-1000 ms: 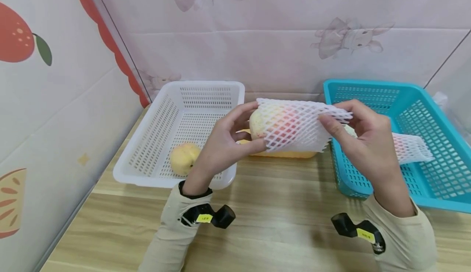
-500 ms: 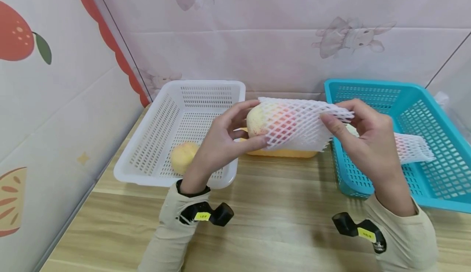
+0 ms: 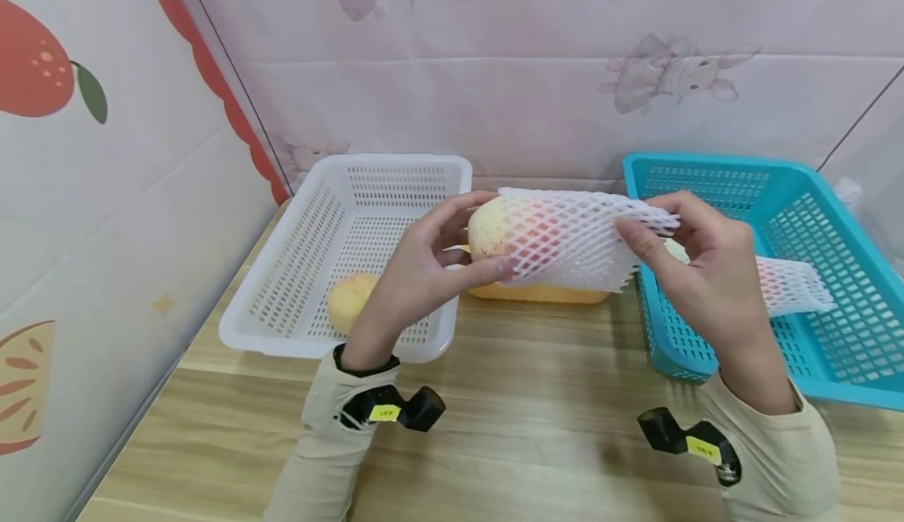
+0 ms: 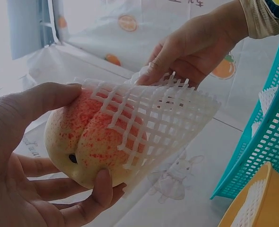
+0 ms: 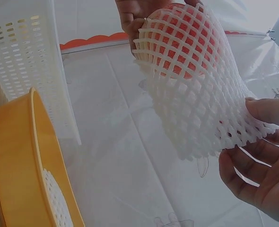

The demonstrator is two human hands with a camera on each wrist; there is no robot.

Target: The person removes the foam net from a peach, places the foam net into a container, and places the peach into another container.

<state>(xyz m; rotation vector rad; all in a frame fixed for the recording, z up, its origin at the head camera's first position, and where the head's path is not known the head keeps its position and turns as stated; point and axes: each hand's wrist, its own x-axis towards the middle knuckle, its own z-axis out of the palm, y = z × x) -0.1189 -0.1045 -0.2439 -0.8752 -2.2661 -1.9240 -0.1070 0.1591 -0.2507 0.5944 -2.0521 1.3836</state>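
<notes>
My left hand [image 3: 413, 282] holds a pale yellow and red peach [image 3: 487, 230], thumb on one side and fingers on the other. A white foam net sleeve [image 3: 589, 239] covers part of the peach, whose rounded end shows bare on the left. In the left wrist view, the thumb and fingers also touch the sleeve's edge near the peach [image 4: 82, 142]. My right hand [image 3: 713, 271] pinches the sleeve's narrower, slack end between thumb and fingers. Both hands are raised above the table, in front of an orange-yellow container [image 3: 544, 294] that they partly hide.
At left, a white basket [image 3: 282, 343] holds another peach [image 3: 348, 302], partly behind the left arm. A teal basket [image 3: 876, 393] at right contains a net-wrapped peach [image 3: 787, 282]. White netting [image 5: 56, 203] lies inside the orange-yellow container. A patterned wall covering [image 3: 537, 114] stands behind.
My left hand has shifted slightly left with the peach, and more of the peach shows outside the net sleeve. The right hand stays almost still.
</notes>
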